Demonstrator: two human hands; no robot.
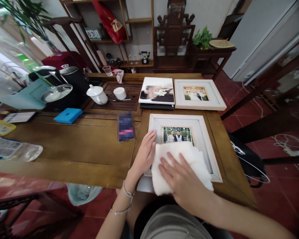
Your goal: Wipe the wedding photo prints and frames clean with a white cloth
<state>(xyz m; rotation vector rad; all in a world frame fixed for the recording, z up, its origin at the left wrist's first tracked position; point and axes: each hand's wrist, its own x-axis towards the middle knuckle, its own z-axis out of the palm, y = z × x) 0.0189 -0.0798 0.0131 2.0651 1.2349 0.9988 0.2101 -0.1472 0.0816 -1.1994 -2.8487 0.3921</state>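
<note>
A white picture frame (208,139) lies flat near the table's front right, with a photo of two people (175,132) in its middle. Over the frame's lower part is spread a white cloth (186,152), which hides the photo's bottom. My right hand (181,179) rests flat on this cloth, fingers spread and pressing it down. Along the frame's left side lies my left hand (144,152), fingers stretched out together and touching the border, the cloth's edge beside it.
Behind the frame are a white photo panel (146,84) on a dark flat item and a second framed photo (214,96). To the left are a phone-sized dark item (126,126), a blue block (68,115), a lidded white cup (97,94) and a small white bowl (120,93).
</note>
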